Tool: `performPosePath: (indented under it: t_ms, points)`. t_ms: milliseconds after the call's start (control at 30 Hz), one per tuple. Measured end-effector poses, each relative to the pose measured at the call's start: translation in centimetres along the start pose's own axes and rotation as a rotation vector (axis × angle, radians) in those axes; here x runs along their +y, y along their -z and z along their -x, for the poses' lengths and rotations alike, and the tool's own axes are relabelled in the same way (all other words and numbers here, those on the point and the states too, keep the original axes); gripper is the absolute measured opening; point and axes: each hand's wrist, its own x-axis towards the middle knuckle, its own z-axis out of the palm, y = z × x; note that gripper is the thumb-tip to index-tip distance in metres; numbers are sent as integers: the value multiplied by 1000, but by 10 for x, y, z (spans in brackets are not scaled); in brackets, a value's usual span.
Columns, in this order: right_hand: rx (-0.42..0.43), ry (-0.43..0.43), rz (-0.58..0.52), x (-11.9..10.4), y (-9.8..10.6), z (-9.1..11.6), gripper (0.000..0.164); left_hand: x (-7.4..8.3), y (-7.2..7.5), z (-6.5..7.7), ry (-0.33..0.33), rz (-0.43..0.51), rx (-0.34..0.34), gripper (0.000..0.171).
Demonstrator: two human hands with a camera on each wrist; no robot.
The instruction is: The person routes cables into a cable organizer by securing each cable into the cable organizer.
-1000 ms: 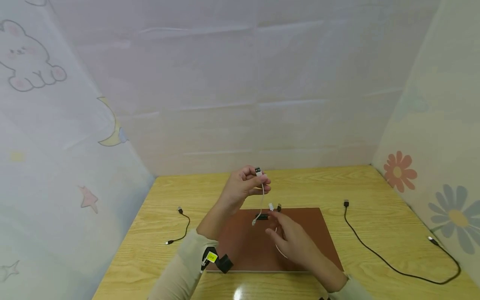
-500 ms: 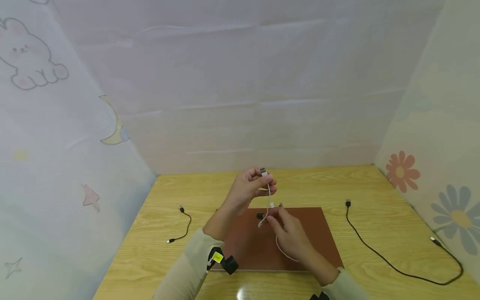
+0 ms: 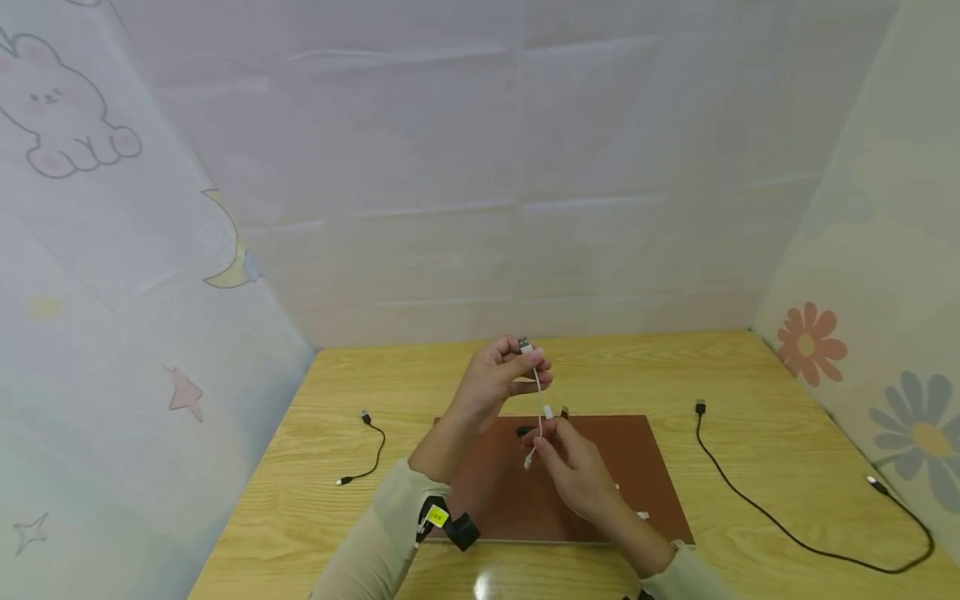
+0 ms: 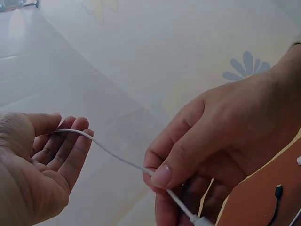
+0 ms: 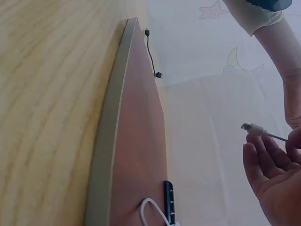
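Observation:
A short white USB cable hangs above the brown board. My left hand pinches it just below the USB-A plug, which points up. Lower down, my right hand pinches the cable between thumb and fingers near its smaller plug. In the left wrist view, the cord runs from the left hand to the right hand in a slight curve. The right wrist view shows the small plug poking out past the right hand's fingers.
On the brown board sits a black cable clip strip, with a white cable loop beside it. A short black cable lies on the wooden table to the left, a longer black cable to the right. Printed cloth walls surround the table.
My right hand has come from beside the hanging cable to it, and its fingers have closed on the cord's lower part. The left hand moved slightly right, keeping its pinch.

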Motion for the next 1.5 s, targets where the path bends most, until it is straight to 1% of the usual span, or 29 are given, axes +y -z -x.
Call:
performPosePath:
  t_ms: [100,167,267,333,433,533,600,633,767,867,933,1000,1100,1300,1400,1500]
  points:
    - [13,6,-14,2,0,5,4,-6,7,-2,20,-16,22,13]
    - [38,18,41,5,-1,9,6,-10,13,-4,36,-43,39,15]
    - [59,41,166,11,-3,15,11,-18,21,-6,71,-107,57,17]
    - [56,78,273,15,-6,19,14,-24,26,-7,107,-138,61,18]
    - [33,123,437,18,-10,24,13,-32,30,-10,159,-164,60,17]
    - [38,191,589,19,-13,28,9,-40,33,-13,191,-177,60,17]
    - [55,242,672,17,-14,30,11,-46,34,-14,199,-191,64,18]
    - [68,279,711,16,-14,31,7,-49,35,-15,202,-194,63,18]
    - [68,315,850,15,-14,32,21,-63,36,-19,231,-196,71,20]
    - [24,309,934,16,-12,34,26,-73,37,-21,262,-185,84,21]
    - [3,333,976,18,-12,35,26,-78,37,-22,277,-181,91,21]
    - [-19,335,998,19,-11,36,25,-84,36,-23,284,-172,101,20]
    - [-45,319,1011,19,-11,37,23,-92,36,-25,279,-188,109,20]
    - [-111,275,1028,20,-12,39,19,-109,37,-32,268,-274,117,19]
    - [-140,243,1062,21,-14,40,19,-117,38,-34,272,-318,120,20]
    - [-168,219,1105,21,-15,41,21,-125,40,-35,276,-357,110,23]
